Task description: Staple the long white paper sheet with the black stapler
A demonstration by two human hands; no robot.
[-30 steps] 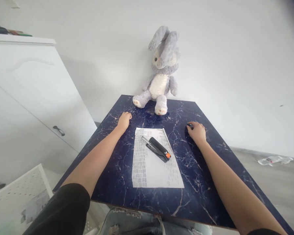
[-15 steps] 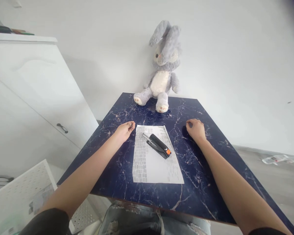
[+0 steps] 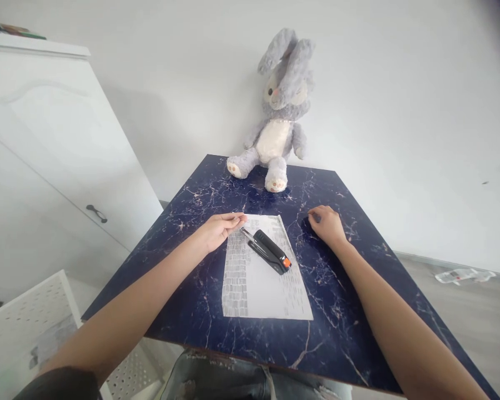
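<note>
A black stapler [image 3: 270, 254] with an orange end lies open on a printed sheet of paper [image 3: 266, 294], its metal rail [image 3: 247, 234] sticking out toward the upper left. Over the sheet's far left corner is my left hand [image 3: 220, 230], thumb and fingers pinched together close to the rail's tip. Whatever the pinch may hold is too small to make out. My right hand [image 3: 327, 225] rests on the table to the right of the paper, its fingers curled in, with nothing visible in them.
A grey plush rabbit [image 3: 277, 139] sits at the back of the dark blue marbled table [image 3: 191, 289], against the wall. To the left stand a white cabinet [image 3: 66, 150] and a white perforated basket [image 3: 29, 316]. Clear plastic packaging [image 3: 464, 276] lies on the floor at right.
My left hand has moved right, from beside the paper to over its far left corner by the stapler's rail. The right hand stays curled on the table; the view has shifted slightly.
</note>
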